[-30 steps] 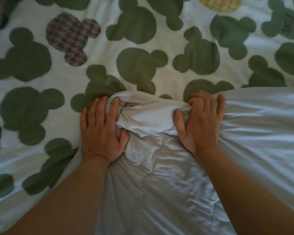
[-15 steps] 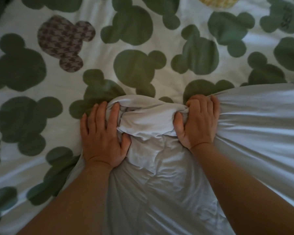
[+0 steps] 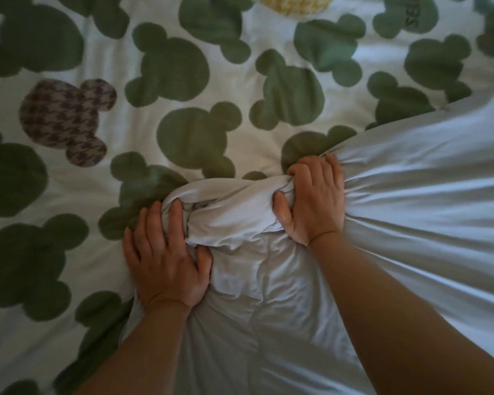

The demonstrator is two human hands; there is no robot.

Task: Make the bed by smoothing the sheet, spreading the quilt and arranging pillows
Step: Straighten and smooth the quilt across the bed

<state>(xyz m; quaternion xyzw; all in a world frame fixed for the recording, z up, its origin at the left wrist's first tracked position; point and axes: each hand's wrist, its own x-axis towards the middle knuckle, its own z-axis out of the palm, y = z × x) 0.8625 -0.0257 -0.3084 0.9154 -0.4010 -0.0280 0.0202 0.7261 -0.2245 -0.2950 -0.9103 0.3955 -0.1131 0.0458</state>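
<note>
A pale grey quilt covers the lower right of the bed, its near edge bunched into a thick roll between my hands. Under it lies a white sheet printed with green mouse-head shapes. My right hand grips the right end of the roll with curled fingers, and taut folds fan out from it to the right. At the roll's left end, my left hand presses down with straight fingers, its thumb pushed into the fabric.
The patterned sheet fills the top and left of the view, with one purple houndstooth mouse shape at the left and a yellow one at the top edge. Both forearms reach in from the bottom.
The view has shifted and tilted, so the sheet's pattern sits lower in frame. Both hands stay on the bunched roll. The quilt to the right of my right hand looks more stretched.
</note>
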